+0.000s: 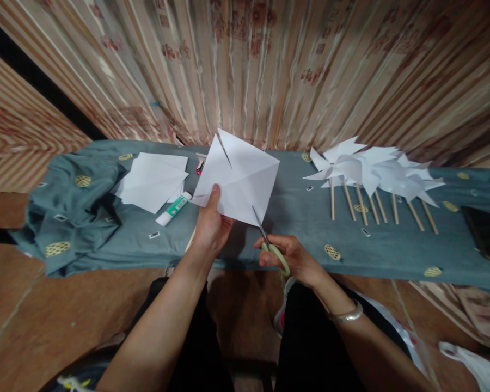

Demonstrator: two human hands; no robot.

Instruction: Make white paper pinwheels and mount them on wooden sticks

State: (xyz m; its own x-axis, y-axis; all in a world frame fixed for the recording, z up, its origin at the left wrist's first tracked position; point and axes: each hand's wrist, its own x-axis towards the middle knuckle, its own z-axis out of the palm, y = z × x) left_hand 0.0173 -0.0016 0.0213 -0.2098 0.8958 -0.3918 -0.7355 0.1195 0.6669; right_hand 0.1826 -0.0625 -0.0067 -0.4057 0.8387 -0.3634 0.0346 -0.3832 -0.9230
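A square sheet of white paper (245,174) is held up over the cloth by my left hand (212,226), thumb on top and fingers beneath. One slit runs inward from its top corner, and crease lines cross the sheet. My right hand (288,253) is closed round the green handles of a pair of scissors (278,256). The scissor blades lie at the paper's lower edge, near the corner closest to me, pointing toward its middle. Left of the sheet are a stack of white paper (153,177) and a green and white glue tube (173,209).
Several white paper pinwheels (363,166) on wooden sticks lie in a row at the right. Beyond them is a dark phone (484,234). A small red object (200,166) sits behind the sheet. Grey-green patterned cloth (298,218) covers the narrow table, bunched at left; a curtain (261,71) hangs behind.
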